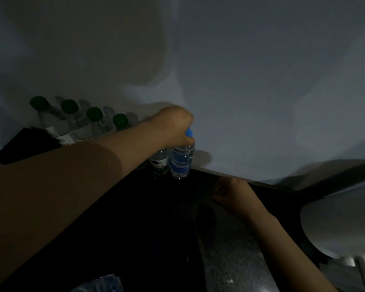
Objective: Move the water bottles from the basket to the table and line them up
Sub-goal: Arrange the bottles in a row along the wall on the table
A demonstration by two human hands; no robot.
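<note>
My left hand (173,125) grips the top of a blue-capped, blue-labelled water bottle (181,163) that stands upright on the dark table (209,182) at the right end of a row along the wall. Right beside it stands a bottle with a green-and-white label (159,164), its cap hidden by my hand. Further left, several green-capped bottles (78,121) stand in the same line. My right hand (232,197) hovers low over the table's right part, fingers loosely curled and holding nothing. A bottle with a blue label (101,283) shows at the bottom edge, mostly cut off.
The scene is dim. A pale wall (240,81) runs right behind the row of bottles. A white rounded object (341,224) sits at the right. A speckled stone surface (230,249) lies below the right hand.
</note>
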